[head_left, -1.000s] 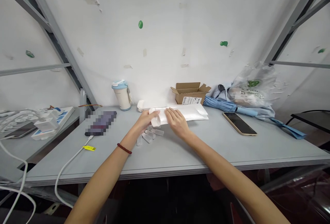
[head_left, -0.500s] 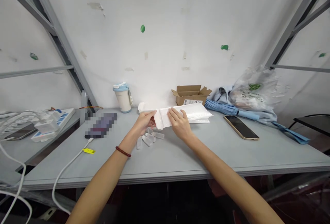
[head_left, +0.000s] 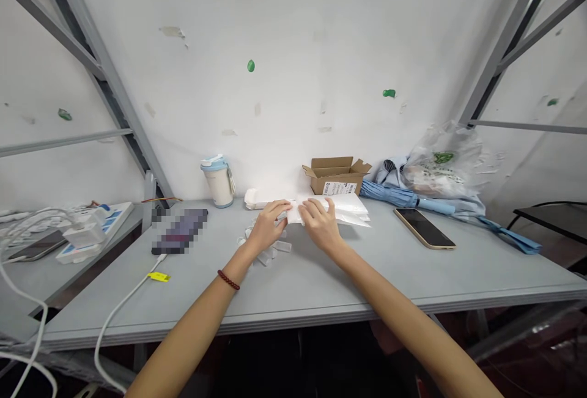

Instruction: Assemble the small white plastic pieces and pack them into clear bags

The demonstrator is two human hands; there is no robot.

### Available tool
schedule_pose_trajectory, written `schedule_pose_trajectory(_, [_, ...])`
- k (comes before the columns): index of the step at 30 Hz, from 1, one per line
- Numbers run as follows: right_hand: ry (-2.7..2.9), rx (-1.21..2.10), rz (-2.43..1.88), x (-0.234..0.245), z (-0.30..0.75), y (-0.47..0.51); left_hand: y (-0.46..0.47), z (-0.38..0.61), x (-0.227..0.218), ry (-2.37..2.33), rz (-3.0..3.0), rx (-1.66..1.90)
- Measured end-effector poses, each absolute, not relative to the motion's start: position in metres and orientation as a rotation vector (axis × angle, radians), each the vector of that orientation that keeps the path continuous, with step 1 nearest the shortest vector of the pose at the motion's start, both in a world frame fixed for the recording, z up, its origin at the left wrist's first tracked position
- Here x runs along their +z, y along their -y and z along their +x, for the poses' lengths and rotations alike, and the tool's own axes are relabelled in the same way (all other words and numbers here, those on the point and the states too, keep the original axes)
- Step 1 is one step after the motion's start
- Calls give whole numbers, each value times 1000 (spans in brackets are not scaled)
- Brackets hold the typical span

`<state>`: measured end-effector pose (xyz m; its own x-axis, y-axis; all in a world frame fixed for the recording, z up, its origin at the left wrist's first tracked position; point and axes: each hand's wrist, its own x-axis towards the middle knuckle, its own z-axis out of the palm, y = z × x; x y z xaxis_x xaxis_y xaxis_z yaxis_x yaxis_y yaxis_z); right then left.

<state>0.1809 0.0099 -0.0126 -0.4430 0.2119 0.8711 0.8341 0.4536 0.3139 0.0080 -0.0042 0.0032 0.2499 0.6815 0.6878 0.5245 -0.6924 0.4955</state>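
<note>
A white padded envelope (head_left: 349, 203) lies across the middle of the desk, with another white sheet or envelope partly under it. My left hand (head_left: 268, 224) grips the left end of the envelope, its fingers curled over the edge. Close beside it, my right hand (head_left: 320, 219) pinches the envelope with bent fingers. Several small translucent plastic pieces (head_left: 270, 253) are scattered on the desk, partly hidden by my left hand. Behind that hand sits a white object (head_left: 255, 198), perhaps a small tray.
An open cardboard box (head_left: 337, 176) and a lidded cup (head_left: 219, 181) stand by the wall. On the right are a phone (head_left: 424, 228), a folded blue umbrella (head_left: 408, 197) and a plastic bag (head_left: 435, 169). A cabled device (head_left: 183, 230) lies left; a power strip (head_left: 94, 236) is beyond.
My left hand has turned over the envelope's left end and moved closer to my right hand. The left end appears folded over. The view has shifted slightly.
</note>
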Motion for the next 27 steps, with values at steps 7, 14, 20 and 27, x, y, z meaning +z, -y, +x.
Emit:
schedule_pose_trajectory(7, [1796,-856,-992,3,188,-7,10,25,1,-1162,1948,1261])
schedule_pose_trajectory(14, [2064,-481,-1078,0,202,-23,21,47,-7,-1036,1664,1030])
schedule_pose_trajectory(20, [2128,-229,-1160,0,201,-23,25,50,-11,-1277,1787,1182])
schedule_pose_trajectory(27, [2130,-74,-1232,0,194,-19,21,49,-13,-1333,1968,1180])
